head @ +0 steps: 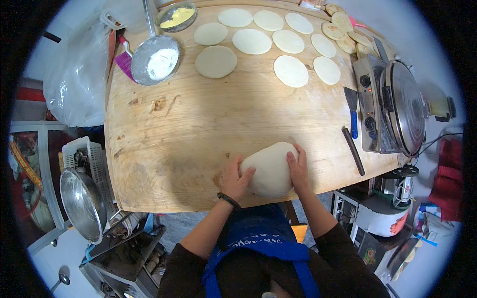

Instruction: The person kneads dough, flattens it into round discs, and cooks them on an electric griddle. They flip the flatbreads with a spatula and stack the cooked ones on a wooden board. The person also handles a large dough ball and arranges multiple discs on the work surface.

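Note:
A large smooth lump of pale dough (270, 169) rests on the wooden work table (208, 119) close to its front edge. My left hand (237, 175) presses against the dough's left side, thumb on top. On the opposite side, my right hand (298, 167) cups it with the thumb laid over the upper face. Both hands hold the lump between them; the fingers beneath it are partly hidden. Farther back lie several flat dough rounds (252, 41) spread across the board. A dark rolling pin (353, 151) lies to the right of my right hand.
An electric griddle (406, 108) with a lid stands along the right edge, beside a blue-handled scraper (352, 111). Cooked flatbreads (334, 31) are piled at the back right. A metal ladle pan of flour (155, 59), a purple brush (126, 66) and a bowl (176, 16) occupy the back left.

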`<move>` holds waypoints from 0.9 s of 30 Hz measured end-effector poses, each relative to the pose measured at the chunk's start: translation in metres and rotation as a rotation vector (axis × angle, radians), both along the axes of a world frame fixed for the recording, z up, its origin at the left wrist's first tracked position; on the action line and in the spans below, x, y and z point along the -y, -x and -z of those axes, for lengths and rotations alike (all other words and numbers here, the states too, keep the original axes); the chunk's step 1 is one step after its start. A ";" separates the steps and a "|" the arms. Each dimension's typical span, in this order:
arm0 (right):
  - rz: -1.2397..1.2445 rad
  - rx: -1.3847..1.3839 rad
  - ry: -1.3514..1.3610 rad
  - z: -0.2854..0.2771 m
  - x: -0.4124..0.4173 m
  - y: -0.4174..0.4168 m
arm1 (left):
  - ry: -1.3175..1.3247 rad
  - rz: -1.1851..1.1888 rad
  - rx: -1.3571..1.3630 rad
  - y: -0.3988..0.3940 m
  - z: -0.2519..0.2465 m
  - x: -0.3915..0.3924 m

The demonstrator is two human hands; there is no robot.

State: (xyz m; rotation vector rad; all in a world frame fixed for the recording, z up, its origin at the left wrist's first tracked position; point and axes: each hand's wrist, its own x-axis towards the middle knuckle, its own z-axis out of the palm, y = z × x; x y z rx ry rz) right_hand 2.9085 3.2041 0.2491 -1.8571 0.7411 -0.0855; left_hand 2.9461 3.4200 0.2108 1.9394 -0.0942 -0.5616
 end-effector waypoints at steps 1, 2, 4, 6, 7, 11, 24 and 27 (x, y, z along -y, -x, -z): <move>-0.004 0.031 -0.064 0.008 0.006 -0.001 | 0.053 -0.046 -0.057 -0.001 0.000 0.007; -0.044 0.002 -0.037 0.002 0.004 -0.006 | 0.102 -0.097 -0.119 -0.004 -0.004 0.014; -0.117 -0.047 0.021 -0.018 -0.006 -0.021 | 0.252 -0.217 -0.275 -0.011 -0.020 0.020; -0.218 0.110 0.090 -0.034 -0.016 -0.031 | 0.447 -0.369 -0.471 -0.020 -0.038 0.019; -0.257 0.166 0.103 -0.050 -0.020 -0.041 | 0.414 -0.317 -0.390 -0.026 -0.034 0.014; -0.313 0.179 0.280 -0.039 -0.016 -0.076 | 0.243 -0.156 -0.212 -0.065 -0.035 0.010; -0.982 -0.206 1.993 -0.015 -0.041 -0.099 | -0.427 0.202 0.563 -0.085 -0.064 0.083; -1.040 -0.119 2.089 -0.024 -0.031 -0.109 | -0.491 0.219 0.558 -0.092 -0.061 0.085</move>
